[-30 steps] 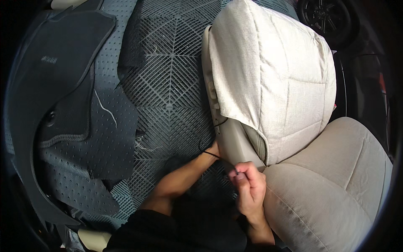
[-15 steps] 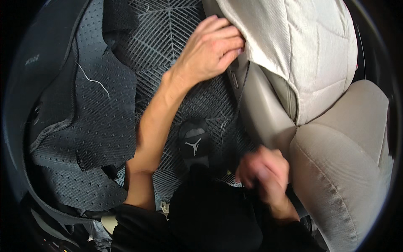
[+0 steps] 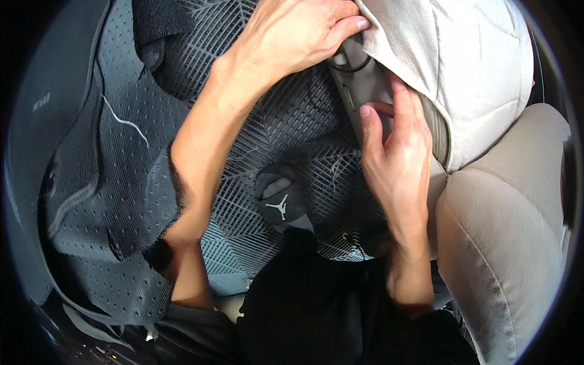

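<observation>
A light beige fabric seat cover lies over a car seat at the right. Its lower edge hangs over the seat's beige plastic side panel. At the far end of that edge, my left hand has its fingers closed at the cloth, thumb against the border. My right hand reaches up along the panel, its fingertips tucked beneath the cover's edge and its thumb apart, near a slot-shaped switch. A thin black cord curves across the panel between both hands.
Black ribbed floor matting covers the floor. A dark studded carpet piece with a white thread on it fills the left side. A black slide sandal is on my foot. The bare beige seat cushion stands at the right.
My right hand has risen from low beside the seat to the cover's edge. My left hand has shifted farther away along that edge. The cord now curves across the panel.
</observation>
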A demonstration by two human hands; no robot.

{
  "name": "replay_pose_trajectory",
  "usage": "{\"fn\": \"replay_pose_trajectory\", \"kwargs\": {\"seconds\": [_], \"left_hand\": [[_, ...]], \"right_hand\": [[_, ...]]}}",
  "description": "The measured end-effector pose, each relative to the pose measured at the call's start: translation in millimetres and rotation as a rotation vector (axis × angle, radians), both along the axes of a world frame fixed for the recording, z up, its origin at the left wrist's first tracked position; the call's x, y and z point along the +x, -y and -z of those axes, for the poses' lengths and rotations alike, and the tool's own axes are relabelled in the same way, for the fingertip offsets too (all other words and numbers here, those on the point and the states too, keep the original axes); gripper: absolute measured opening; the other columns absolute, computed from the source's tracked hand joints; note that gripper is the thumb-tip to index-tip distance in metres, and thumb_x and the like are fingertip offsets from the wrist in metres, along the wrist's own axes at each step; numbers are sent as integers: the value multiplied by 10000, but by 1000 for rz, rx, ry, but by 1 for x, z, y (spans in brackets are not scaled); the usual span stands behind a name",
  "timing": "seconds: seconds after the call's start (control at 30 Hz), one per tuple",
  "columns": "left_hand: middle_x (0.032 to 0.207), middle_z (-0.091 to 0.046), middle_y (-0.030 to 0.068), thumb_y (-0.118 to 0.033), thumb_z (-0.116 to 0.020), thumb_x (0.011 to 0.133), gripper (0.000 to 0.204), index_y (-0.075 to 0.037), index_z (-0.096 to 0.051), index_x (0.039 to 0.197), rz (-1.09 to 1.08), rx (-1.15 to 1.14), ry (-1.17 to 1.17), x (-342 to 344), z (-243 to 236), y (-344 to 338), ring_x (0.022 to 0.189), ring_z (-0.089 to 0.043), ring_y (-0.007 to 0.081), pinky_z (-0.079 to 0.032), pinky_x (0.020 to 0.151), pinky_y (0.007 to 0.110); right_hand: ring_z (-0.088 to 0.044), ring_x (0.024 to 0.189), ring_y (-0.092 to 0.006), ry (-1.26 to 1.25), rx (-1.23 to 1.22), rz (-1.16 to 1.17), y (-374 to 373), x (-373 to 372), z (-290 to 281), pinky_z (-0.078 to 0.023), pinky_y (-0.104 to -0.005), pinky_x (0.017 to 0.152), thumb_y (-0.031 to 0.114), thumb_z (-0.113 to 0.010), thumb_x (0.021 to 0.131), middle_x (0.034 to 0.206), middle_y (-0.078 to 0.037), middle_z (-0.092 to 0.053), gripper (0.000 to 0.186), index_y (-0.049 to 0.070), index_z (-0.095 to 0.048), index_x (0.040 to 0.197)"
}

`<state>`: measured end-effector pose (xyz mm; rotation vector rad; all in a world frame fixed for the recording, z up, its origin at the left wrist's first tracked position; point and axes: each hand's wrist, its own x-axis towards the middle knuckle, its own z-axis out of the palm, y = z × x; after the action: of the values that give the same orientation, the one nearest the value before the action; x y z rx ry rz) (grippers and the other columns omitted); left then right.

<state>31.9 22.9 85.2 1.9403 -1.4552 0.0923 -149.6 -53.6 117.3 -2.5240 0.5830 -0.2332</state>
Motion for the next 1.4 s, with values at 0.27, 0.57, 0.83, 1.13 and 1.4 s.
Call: {"fn": "replay_pose_trajectory", "kwargs": {"seconds": [0.27, 0.57, 0.83, 1.13, 1.4], "left_hand": [[755, -622, 175, -167, -547, 855, 230, 33, -629, 776, 152, 63, -184, 9, -13, 2, 705, -613, 365, -492, 653, 417], [749, -633, 188, -200, -506, 896, 287, 7, -658, 767, 80, 187, -245, -3, 2, 6, 715, -630, 327, -501, 655, 401], [794, -652, 222, -264, -476, 901, 364, 29, -679, 826, 267, 261, -341, 19, 4, 23, 772, -631, 382, -485, 733, 419], [731, -639, 213, -290, -533, 869, 353, 17, -677, 769, 65, 147, -353, 12, 13, 19, 723, -634, 374, -493, 673, 427], [707, -655, 123, -297, -590, 857, 276, -46, -704, 871, -31, 203, -303, 0, 23, 27, 723, -640, 318, -493, 683, 394]], "right_hand": [[-620, 778, -355, -265, 21, 24, -6, 5, -10, -496, -396, 721, 112, -639, 839, 1122, -285, -481, 569, -9, -393, 1338], [-525, 544, -141, -240, 37, 68, 5, 23, -14, -439, -271, 496, 194, -598, 892, 650, -50, -556, 379, 4, -542, 1215], [-465, 456, -62, -347, 555, 231, 19, 45, -18, -395, -208, 407, 154, -476, 940, 590, 9, -526, 355, 6, -507, 1261], [-613, 650, -293, -358, 283, 115, 14, 22, -3, -487, -374, 670, 116, -486, 868, 673, -196, -614, 397, -38, -455, 1232], [-654, 741, -396, -412, -122, 19, 12, 34, -9, -513, -460, 722, 149, -546, 865, 741, -244, -643, 388, -49, -498, 1196]]}}
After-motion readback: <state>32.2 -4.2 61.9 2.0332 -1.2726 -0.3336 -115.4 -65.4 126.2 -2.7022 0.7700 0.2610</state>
